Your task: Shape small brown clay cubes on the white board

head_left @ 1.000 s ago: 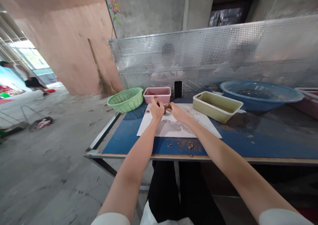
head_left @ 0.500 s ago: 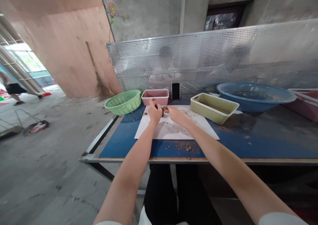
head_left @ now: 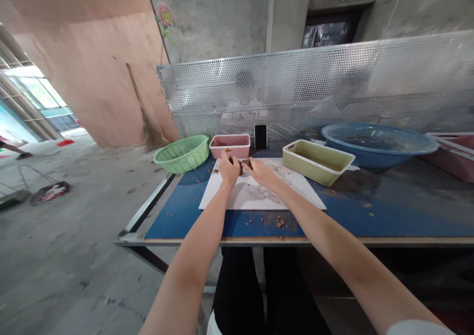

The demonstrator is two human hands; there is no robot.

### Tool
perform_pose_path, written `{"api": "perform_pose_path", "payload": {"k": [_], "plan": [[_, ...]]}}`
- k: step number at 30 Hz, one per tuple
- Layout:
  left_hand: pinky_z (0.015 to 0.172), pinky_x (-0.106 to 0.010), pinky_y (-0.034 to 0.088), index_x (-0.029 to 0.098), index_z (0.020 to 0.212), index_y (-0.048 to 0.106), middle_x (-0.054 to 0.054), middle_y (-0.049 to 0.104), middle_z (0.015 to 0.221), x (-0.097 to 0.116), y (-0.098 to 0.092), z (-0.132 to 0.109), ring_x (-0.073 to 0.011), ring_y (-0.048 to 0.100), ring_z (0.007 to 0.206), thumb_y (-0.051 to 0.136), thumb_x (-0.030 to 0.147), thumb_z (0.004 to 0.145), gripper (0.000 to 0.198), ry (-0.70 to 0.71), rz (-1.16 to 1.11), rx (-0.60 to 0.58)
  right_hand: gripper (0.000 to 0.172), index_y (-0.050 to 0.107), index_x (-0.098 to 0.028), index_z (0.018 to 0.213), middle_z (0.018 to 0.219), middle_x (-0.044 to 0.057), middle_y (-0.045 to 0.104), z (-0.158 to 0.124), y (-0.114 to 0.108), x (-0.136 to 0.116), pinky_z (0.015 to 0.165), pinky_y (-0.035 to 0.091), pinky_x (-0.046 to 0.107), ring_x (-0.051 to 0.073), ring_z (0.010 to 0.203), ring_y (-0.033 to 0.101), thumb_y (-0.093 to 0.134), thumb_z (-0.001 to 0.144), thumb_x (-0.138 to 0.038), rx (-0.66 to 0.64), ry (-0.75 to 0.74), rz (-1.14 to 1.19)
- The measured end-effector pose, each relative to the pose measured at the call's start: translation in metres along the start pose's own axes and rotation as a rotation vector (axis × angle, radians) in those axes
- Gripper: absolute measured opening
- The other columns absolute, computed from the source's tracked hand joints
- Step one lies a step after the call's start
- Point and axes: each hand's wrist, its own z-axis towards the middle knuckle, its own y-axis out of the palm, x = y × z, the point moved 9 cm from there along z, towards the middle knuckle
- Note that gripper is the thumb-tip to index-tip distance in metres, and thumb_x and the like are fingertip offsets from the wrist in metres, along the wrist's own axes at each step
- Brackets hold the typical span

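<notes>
Over a white board [head_left: 259,203], my left hand [head_left: 230,171] is closed around a dark brown lump [head_left: 241,169], mostly hidden by the fingers. My right hand [head_left: 260,172] meets it from the right, its thumb and fingers pinching a brown piece [head_left: 247,163] against or beside that lump. Whether the two are one body I cannot tell; the material looks like earth or clay. Brown crumbs and smears lie on the board around both hands. More brown bits [head_left: 280,222] are scattered on the blue tabletop [head_left: 207,226] near its front edge.
Behind the board stand a green basket [head_left: 181,163], a pink bin [head_left: 230,151] and an upright phone [head_left: 260,137]. To the right are a yellow-green bin [head_left: 314,169] with brownish contents and a large blue basin [head_left: 377,152]. A perforated metal panel [head_left: 289,88] closes off the back.
My right hand's fingers have shifted slightly around the brown piece, and more of it shows. My left hand stays nearly in place. The camera has tilted a little; a person at far left has mostly left view.
</notes>
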Motion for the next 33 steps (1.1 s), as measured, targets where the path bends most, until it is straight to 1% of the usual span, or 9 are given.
{"api": "perform_pose_path", "payload": {"k": [5,9,15,21,23,27,29,33], "plan": [[0.079,-0.032,0.049,0.022,0.124,0.063,0.000,0.067,0.071,0.000,0.000,0.000,-0.0234,0.063,0.065,0.055,0.014,0.090,0.036,-0.003,-0.001,0.004,0.026,0.059,-0.022,0.098,0.099,0.011,0.076,-0.003,0.000,-0.007,0.086,0.051,0.036,0.027,0.095,0.072,0.050,0.111,-0.044,0.008,-0.026,0.006],[0.078,-0.032,0.049,0.022,0.124,0.063,0.001,0.066,0.070,-0.004,0.001,0.000,-0.0227,0.062,0.064,0.053,0.016,0.090,0.035,-0.006,-0.009,0.010,0.029,0.058,-0.022,0.098,0.100,0.011,0.076,-0.003,0.000,-0.006,0.089,0.051,0.038,0.028,0.097,0.072,0.045,0.112,-0.044,0.023,-0.012,0.065],[0.077,-0.033,0.050,0.022,0.123,0.062,-0.002,0.069,0.074,-0.006,0.003,0.001,-0.0235,0.065,0.067,0.052,0.019,0.091,0.034,0.025,-0.021,0.007,0.015,0.060,-0.022,0.104,0.107,0.011,0.077,0.000,0.007,-0.003,0.091,0.051,0.038,0.027,0.099,0.071,0.049,0.109,-0.031,-0.005,-0.019,0.089],[0.078,-0.033,0.050,0.021,0.123,0.063,-0.005,0.072,0.081,-0.005,0.001,0.002,-0.0231,0.065,0.067,0.053,0.019,0.091,0.033,0.030,-0.015,0.027,0.016,0.063,-0.021,0.103,0.103,0.011,0.077,0.003,0.013,0.004,0.086,0.050,0.036,0.027,0.094,0.069,0.048,0.106,-0.025,-0.019,-0.017,0.060],[0.078,-0.033,0.049,0.020,0.122,0.063,-0.004,0.071,0.079,-0.004,0.000,0.002,-0.0229,0.064,0.066,0.053,0.018,0.090,0.033,0.039,-0.011,0.034,0.016,0.064,-0.021,0.102,0.102,0.012,0.077,0.005,0.012,0.005,0.085,0.049,0.035,0.027,0.092,0.069,0.049,0.104,-0.024,-0.002,-0.029,0.058],[0.073,-0.032,0.047,0.019,0.122,0.063,0.000,0.064,0.067,-0.004,0.001,0.002,-0.0228,0.061,0.060,0.051,0.018,0.090,0.034,0.041,0.000,0.027,0.017,0.065,-0.021,0.096,0.096,0.011,0.078,0.007,0.007,0.005,0.082,0.047,0.034,0.027,0.091,0.071,0.050,0.103,-0.021,0.070,-0.044,0.084],[0.073,-0.032,0.047,0.019,0.123,0.064,0.000,0.064,0.066,-0.003,0.001,0.001,-0.0225,0.061,0.060,0.052,0.018,0.090,0.034,0.043,0.002,0.026,0.019,0.065,-0.022,0.096,0.096,0.011,0.079,0.007,0.005,0.008,0.084,0.048,0.035,0.027,0.092,0.072,0.048,0.105,-0.023,0.109,-0.018,0.108],[0.074,-0.032,0.048,0.018,0.121,0.065,-0.003,0.070,0.074,-0.001,-0.001,0.001,-0.0226,0.064,0.065,0.052,0.016,0.090,0.034,0.049,0.005,0.041,0.029,0.065,-0.021,0.100,0.107,0.014,0.079,0.005,0.006,0.012,0.092,0.049,0.039,0.030,0.101,0.073,0.046,0.110,-0.040,0.128,0.031,0.173]]}}
